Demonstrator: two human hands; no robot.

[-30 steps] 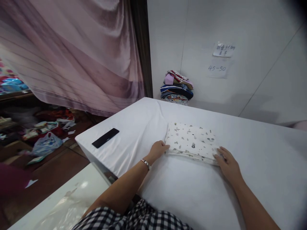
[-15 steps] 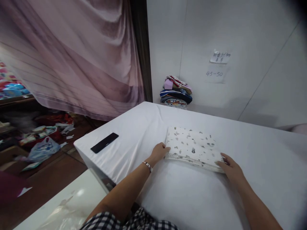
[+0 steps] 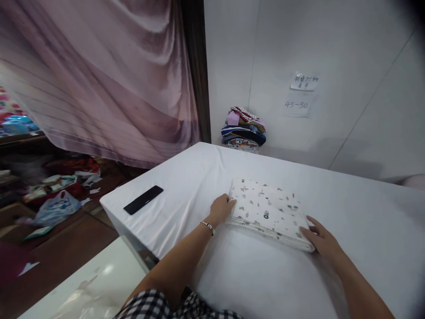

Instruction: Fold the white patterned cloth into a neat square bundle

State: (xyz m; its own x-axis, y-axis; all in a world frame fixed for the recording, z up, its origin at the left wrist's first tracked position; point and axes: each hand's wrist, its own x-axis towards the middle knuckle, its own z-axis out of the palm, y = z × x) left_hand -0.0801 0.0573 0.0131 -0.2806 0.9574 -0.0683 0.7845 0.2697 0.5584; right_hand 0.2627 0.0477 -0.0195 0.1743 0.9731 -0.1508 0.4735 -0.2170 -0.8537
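Observation:
A folded white cloth (image 3: 268, 212) printed with small grey and dark shapes lies flat on the white-covered table (image 3: 206, 168). My left hand (image 3: 222, 209), a thin bracelet on its wrist, grips the cloth's near left corner. My right hand (image 3: 321, 240) holds the near right corner, fingers curled against the edge. Both forearms reach in from the bottom of the view over a black-and-white checked garment.
A black phone (image 3: 143, 200) lies near the table's left corner. Several folded garments are stacked (image 3: 245, 128) against the white wall at the back, under two paper notes (image 3: 301, 92). A pink curtain (image 3: 99, 75) hangs at the left over a cluttered floor. A glossy white surface (image 3: 96, 283) sits lower left.
The folded cloth has turned slightly, its right end now nearer me, with both hands following on its corners. The view has shifted a little downward.

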